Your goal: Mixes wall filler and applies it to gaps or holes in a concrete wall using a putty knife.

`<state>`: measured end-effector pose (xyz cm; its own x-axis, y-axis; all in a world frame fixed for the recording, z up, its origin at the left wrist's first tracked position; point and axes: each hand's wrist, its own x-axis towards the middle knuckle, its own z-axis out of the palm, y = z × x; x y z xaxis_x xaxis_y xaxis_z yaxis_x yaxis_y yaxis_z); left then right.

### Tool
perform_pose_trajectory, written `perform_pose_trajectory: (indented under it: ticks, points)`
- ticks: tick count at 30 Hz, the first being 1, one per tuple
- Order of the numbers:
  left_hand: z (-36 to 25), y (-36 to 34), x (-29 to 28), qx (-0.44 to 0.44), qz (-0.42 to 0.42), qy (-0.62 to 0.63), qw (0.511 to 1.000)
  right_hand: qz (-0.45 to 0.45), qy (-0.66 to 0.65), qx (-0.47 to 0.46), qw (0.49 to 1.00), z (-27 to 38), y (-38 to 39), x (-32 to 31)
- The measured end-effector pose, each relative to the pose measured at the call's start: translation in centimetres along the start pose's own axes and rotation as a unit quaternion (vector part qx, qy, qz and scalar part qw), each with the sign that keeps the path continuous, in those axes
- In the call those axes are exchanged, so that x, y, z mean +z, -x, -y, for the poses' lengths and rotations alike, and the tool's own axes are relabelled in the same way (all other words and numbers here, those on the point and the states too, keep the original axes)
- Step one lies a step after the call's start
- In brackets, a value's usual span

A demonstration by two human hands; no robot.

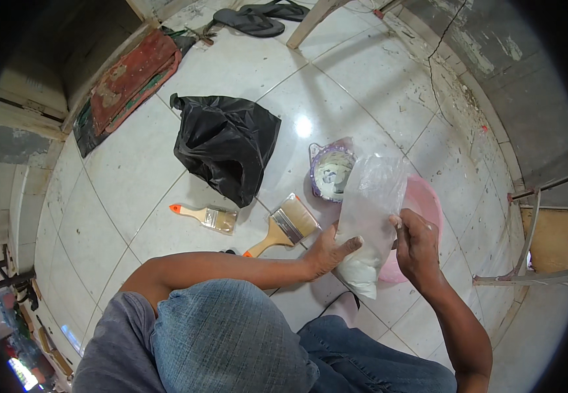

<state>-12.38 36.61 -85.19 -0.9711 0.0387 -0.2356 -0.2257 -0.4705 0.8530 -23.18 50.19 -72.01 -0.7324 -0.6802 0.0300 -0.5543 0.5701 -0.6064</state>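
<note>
A clear plastic bag [369, 196] with white powder in its lower part is held upright between my hands, over a pink basin [427, 200]. My left hand [330, 255] grips the bag's left side near the powder, thumb across its front. My right hand [417, 242] is closed on the bag's right edge. Just left of the bag sits a small purple container [330, 171] smeared inside with white paste. A wide wooden-handled paintbrush [287, 223] and a smaller one [212, 217] lie to the left.
A crumpled black plastic bag [225, 144] lies on the white tile floor [120, 196]. Beyond are red mats [130, 82], dark flip-flops [251, 23] and a chair leg [310, 26]. A metal frame [526, 236] stands at the right, beside the cracked wall.
</note>
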Motion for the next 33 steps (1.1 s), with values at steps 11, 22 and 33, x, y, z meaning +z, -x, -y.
perform_pose_trajectory:
  ticks: [11, 22, 33]
  points:
    - [0.1, 1.8, 1.7, -0.178, -0.044, 0.188, 0.965, 0.058, 0.019, 0.033, 0.998, -1.4, -1.9, 2.2]
    - [-0.5, 1.9, 2.6, -0.159, -0.064, 0.159, 0.972, 0.075, 0.027, 0.051, 0.996, -0.7, -3.0, 2.7]
    - [-1.6, 1.3, 2.9, -0.067, -0.080, 0.078, 0.991, 0.063, 0.015, 0.046, 0.997, -0.5, -3.5, 2.7]
